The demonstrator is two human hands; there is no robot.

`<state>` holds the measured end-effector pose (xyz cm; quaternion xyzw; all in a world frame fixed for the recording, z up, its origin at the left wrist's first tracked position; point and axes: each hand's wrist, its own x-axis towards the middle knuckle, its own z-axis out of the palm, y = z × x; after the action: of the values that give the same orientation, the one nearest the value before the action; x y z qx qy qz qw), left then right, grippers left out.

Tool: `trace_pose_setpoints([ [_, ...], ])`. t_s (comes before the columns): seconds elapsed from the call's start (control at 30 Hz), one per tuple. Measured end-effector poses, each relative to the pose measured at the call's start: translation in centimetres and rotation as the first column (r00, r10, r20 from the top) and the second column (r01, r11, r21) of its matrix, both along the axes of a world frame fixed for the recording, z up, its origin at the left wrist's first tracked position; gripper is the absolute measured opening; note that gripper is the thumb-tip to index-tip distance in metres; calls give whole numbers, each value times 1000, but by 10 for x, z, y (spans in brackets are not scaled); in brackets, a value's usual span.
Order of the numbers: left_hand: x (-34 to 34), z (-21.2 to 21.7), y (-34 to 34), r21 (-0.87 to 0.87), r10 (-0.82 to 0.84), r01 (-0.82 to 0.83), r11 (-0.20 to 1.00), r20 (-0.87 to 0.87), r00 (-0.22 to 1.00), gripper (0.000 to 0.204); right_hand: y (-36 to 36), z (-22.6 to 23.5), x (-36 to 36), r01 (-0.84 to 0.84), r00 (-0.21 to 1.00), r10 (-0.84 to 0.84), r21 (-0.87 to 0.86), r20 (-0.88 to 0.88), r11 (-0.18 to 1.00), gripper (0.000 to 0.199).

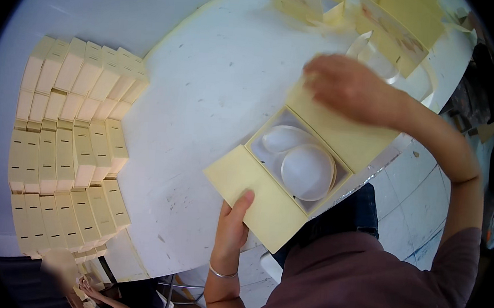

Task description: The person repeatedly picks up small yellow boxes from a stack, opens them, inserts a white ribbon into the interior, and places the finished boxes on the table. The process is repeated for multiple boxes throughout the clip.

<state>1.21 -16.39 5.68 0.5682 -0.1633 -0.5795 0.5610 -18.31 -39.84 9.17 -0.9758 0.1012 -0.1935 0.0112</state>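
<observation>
A cream cardboard box [271, 216] lies open near the table's front edge, its two flaps folded out to the left and right. In its pale grey inside rests a coil of white ribbon [287, 135]. My left hand [234, 219] grips the left flap by its outer edge, thumb on top and fingers underneath. Over the far part of the right flap [351, 138] is my right hand [346, 89], smeared by motion. Whether its fingers hold anything cannot be made out.
Rows of cream boxes [66, 164] with dark slots are stacked at the left. More open boxes [401, 30] stand at the far right, with loose white ribbon [379, 63] beside them. A co-worker's hand [90, 289] shows at the lower left. Pale floor tiles [408, 182] lie beyond the white table [197, 133].
</observation>
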Motion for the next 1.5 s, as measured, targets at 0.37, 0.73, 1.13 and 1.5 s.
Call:
trace_pose_setpoints([
  [0.37,15,32,-16,-503,373,-48,863,571,731,66,47,9,60,35,856,134,316,-499,948,17],
  [0.73,-24,82,-57,-298,51,312,902,793,607,37,37,71,21,96,992,-109,954,-67,284,16],
  [1.13,-47,91,-69,-272,109,619,737,951,289,40,34,62,-14,-514,719,-456,843,525,161,35],
  [1.5,-30,95,-67,-282,-483,470,836,28,875,34,69,85,-22,344,920,-333,-19,205,939,46],
])
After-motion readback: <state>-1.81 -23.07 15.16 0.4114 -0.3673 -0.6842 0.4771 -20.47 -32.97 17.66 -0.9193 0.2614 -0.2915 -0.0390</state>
